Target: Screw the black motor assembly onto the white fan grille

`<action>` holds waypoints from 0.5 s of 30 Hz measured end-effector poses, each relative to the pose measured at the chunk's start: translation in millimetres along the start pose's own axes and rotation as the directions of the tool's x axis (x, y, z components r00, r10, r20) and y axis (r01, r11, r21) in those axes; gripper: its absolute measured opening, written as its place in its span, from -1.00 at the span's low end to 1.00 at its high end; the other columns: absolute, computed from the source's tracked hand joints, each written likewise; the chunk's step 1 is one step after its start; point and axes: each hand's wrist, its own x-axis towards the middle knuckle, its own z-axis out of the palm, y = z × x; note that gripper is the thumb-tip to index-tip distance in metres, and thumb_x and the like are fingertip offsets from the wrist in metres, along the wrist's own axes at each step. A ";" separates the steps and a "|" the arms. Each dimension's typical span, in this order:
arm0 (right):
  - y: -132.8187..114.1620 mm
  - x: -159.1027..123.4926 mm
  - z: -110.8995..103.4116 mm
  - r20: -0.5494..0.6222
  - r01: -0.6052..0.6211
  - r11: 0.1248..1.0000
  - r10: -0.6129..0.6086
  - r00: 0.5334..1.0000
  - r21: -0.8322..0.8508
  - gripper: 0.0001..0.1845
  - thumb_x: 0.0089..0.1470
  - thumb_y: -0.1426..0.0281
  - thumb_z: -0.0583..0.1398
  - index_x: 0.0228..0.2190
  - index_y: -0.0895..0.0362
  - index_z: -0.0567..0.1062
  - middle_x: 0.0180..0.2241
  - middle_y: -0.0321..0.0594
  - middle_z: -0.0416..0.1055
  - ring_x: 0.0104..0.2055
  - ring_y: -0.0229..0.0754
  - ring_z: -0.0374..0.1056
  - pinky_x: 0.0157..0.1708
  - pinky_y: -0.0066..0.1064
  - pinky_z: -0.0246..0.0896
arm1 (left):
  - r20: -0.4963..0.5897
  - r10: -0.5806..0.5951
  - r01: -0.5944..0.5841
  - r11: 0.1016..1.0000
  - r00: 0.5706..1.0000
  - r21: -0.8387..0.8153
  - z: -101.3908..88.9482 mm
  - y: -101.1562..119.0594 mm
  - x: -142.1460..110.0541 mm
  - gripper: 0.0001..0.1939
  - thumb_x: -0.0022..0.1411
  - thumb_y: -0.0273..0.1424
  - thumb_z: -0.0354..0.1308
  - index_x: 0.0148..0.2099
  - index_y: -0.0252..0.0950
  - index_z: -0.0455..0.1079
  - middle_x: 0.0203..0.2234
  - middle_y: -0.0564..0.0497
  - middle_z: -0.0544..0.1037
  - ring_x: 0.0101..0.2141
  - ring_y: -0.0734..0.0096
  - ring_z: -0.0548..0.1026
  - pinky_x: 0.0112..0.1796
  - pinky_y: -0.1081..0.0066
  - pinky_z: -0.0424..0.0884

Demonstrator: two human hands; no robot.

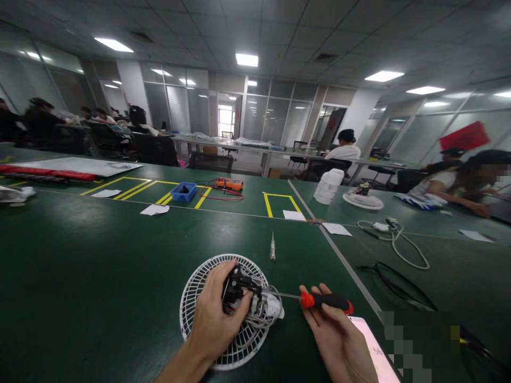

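Observation:
A round white fan grille (193,282) lies on the green table in front of me, with a black fan motor assembly (238,281) and bundled grey cable (261,320) on top. My left hand (215,314) grips the motor assembly, thumb on the near side and fingers over the far side. In my right hand (339,338) is a screwdriver (329,301) with a black and red handle, its shaft pointing left into the assembly. The tip is hidden among the black parts. A small clear-handled screwdriver (272,249) lies beyond the grille.
A phone (373,348) lies beside my right wrist. Farther off are a blue bin (184,192), an orange multimeter (230,184), a white cylindrical part (328,186) and another fan grille (363,201). Cables (403,287) lie at right. Several people sit at other tables.

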 end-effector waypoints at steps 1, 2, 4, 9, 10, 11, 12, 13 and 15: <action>1.5 0.1 -0.3 -0.001 -0.002 1.000 0.002 1.000 -0.005 -0.38 -0.29 0.46 0.47 -0.11 0.11 0.48 -0.14 -0.11 0.58 0.02 0.08 0.50 0.01 -0.14 0.46 | 0.000 -0.013 0.013 1.000 1.000 0.000 0.6 -0.3 -0.5 -0.35 0.26 -0.34 0.26 0.33 -0.19 0.13 0.12 -0.13 0.45 0.12 0.15 0.45 0.14 0.06 0.45; 3.2 0.4 -0.5 -0.006 0.001 1.000 -0.001 1.000 -0.011 -0.42 -0.26 0.41 0.48 -0.13 0.10 0.48 -0.16 -0.13 0.58 0.00 0.07 0.51 -0.02 -0.15 0.48 | -0.001 -0.023 0.023 1.000 1.000 -0.001 1.2 -0.5 -1.0 -0.34 0.25 -0.33 0.27 0.33 -0.18 0.13 0.12 -0.12 0.45 0.12 0.15 0.45 0.14 0.06 0.45; 6.0 1.1 -0.4 -0.029 0.023 0.999 -0.024 0.999 -0.028 -0.47 -0.23 0.33 0.50 -0.19 0.07 0.48 -0.23 -0.21 0.58 -0.10 0.01 0.55 -0.11 -0.19 0.51 | -0.008 -0.031 0.031 1.000 0.999 -0.001 2.1 -0.9 -1.7 -0.33 0.25 -0.33 0.27 0.33 -0.18 0.12 0.13 -0.11 0.45 0.13 0.16 0.45 0.16 0.08 0.44; 6.4 0.3 1.6 -0.038 0.053 0.996 -0.056 0.998 -0.074 -0.35 -0.32 0.33 0.55 -0.13 0.03 0.51 -0.31 -0.33 0.56 -0.30 -0.15 0.54 -0.31 -0.37 0.51 | -0.026 -0.011 0.011 1.000 1.000 0.001 1.8 -0.5 -1.5 -0.33 0.24 -0.34 0.27 0.33 -0.19 0.13 0.12 -0.11 0.46 0.12 0.18 0.46 0.15 0.11 0.44; 5.5 -0.1 1.8 -0.030 0.046 0.996 -0.049 0.998 -0.071 -0.33 -0.34 0.34 0.56 -0.12 0.04 0.52 -0.30 -0.31 0.56 -0.28 -0.15 0.55 -0.28 -0.36 0.51 | -0.027 -0.006 0.006 1.000 1.000 0.002 1.5 -0.3 -1.1 -0.34 0.25 -0.34 0.27 0.33 -0.19 0.13 0.12 -0.11 0.46 0.11 0.18 0.46 0.15 0.12 0.45; 4.4 -0.4 1.8 -0.026 0.040 0.997 -0.042 0.999 -0.062 -0.35 -0.36 0.36 0.56 -0.15 0.06 0.53 -0.29 -0.29 0.56 -0.25 -0.13 0.55 -0.23 -0.33 0.52 | -0.027 -0.001 0.001 1.000 1.000 0.004 1.2 0.1 -0.7 -0.35 0.25 -0.35 0.27 0.32 -0.19 0.14 0.11 -0.12 0.46 0.11 0.18 0.46 0.14 0.12 0.45; 3.4 -0.4 1.6 -0.019 0.033 0.998 -0.034 0.999 -0.051 -0.38 -0.39 0.38 0.57 -0.20 0.08 0.54 -0.28 -0.26 0.56 -0.21 -0.11 0.54 -0.17 -0.30 0.51 | -0.026 0.006 -0.006 1.000 1.000 0.006 0.8 0.4 -0.1 -0.36 0.25 -0.35 0.26 0.31 -0.20 0.15 0.11 -0.12 0.46 0.11 0.18 0.46 0.14 0.12 0.45; 2.4 -0.2 1.3 -0.012 0.026 0.999 -0.027 1.000 -0.041 -0.42 -0.42 0.39 0.57 -0.26 0.10 0.55 -0.28 -0.23 0.56 -0.17 -0.08 0.54 -0.11 -0.26 0.50 | -0.025 0.015 -0.015 1.000 1.000 0.008 0.4 0.8 0.5 -0.37 0.25 -0.37 0.26 0.31 -0.20 0.15 0.11 -0.12 0.46 0.11 0.19 0.46 0.14 0.13 0.45; 1.2 1.0 0.4 0.004 0.025 0.999 -0.025 1.000 -0.031 -0.46 -0.46 0.40 0.58 -0.36 0.12 0.54 -0.28 -0.22 0.56 -0.13 -0.05 0.52 -0.06 -0.23 0.48 | -0.024 0.038 -0.038 0.999 0.999 0.010 -0.5 1.8 1.9 -0.39 0.25 -0.39 0.25 0.30 -0.21 0.17 0.11 -0.12 0.45 0.12 0.20 0.44 0.15 0.14 0.44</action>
